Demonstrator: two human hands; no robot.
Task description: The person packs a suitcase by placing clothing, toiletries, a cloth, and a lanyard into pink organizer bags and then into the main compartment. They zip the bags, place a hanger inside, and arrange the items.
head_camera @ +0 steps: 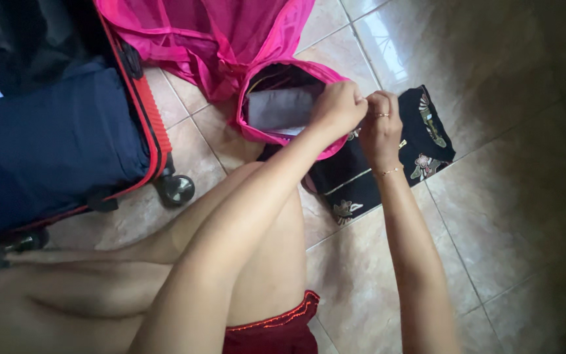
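Note:
A pink fabric pouch (257, 132) lies open on the tiled floor with a grey folded cloth (282, 108) inside it. My left hand (339, 108) pinches the pouch's far edge, fingers closed on the rim or zipper. My right hand (380, 128), wearing a ring and a thin bracelet, grips the same edge right beside it. Under both hands and to the right lies a folded black garment (427, 141) with pale floral patterns.
An open red-edged suitcase (154, 128) holding dark blue folded clothes (54, 141) sits at the left, its wheel (175, 189) near my bent knee. Pink lining fabric (211, 33) spreads at the top. Beige floor tiles (512, 216) extend to the right.

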